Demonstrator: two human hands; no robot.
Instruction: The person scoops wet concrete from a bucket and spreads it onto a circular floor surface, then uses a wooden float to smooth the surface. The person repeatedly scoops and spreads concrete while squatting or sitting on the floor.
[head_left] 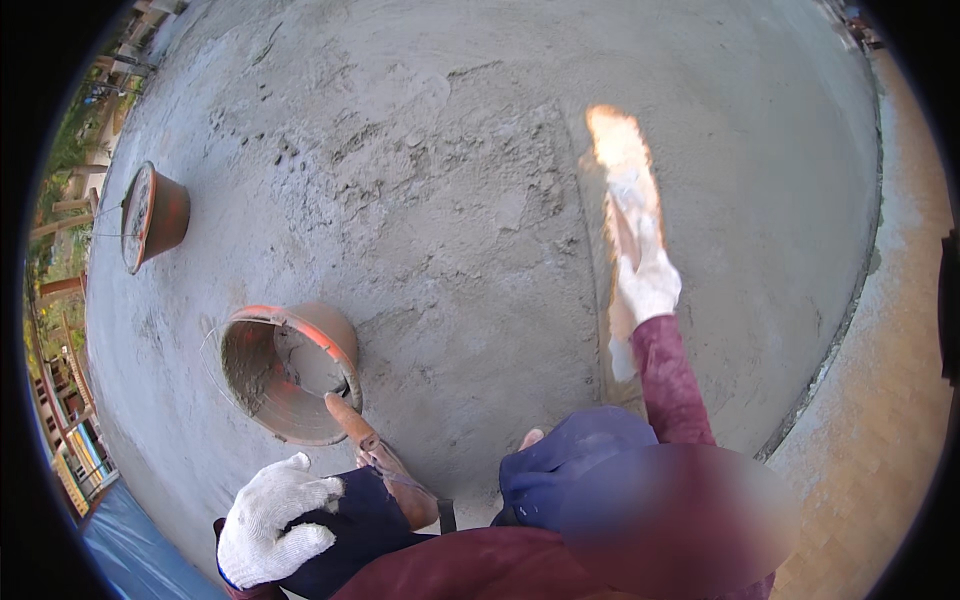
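Observation:
My right hand (650,285), in a white glove, is closed round the handle of a long plastering float (622,150). The float lies lengthwise on wet grey mortar (460,240), its far part bleached by bright light. To its left the mortar looks rough and lumpy; to its right it is smoother. On my left knee rests my left hand (268,525), also gloved in white, fingers apart and holding nothing. Just beyond it, an orange-rimmed bucket (335,325) lies tipped with mortar inside. A wooden-handled tool (350,418) leans at the bucket's mouth, its working end mostly hidden.
A second bucket (170,215) is tipped on the mortar farther left. Along the right runs the slab's edge, with a brownish tiled surface (880,400) beyond. Blue sheeting (140,545) lies at the lower left. My bare foot (405,490) is beside the near bucket.

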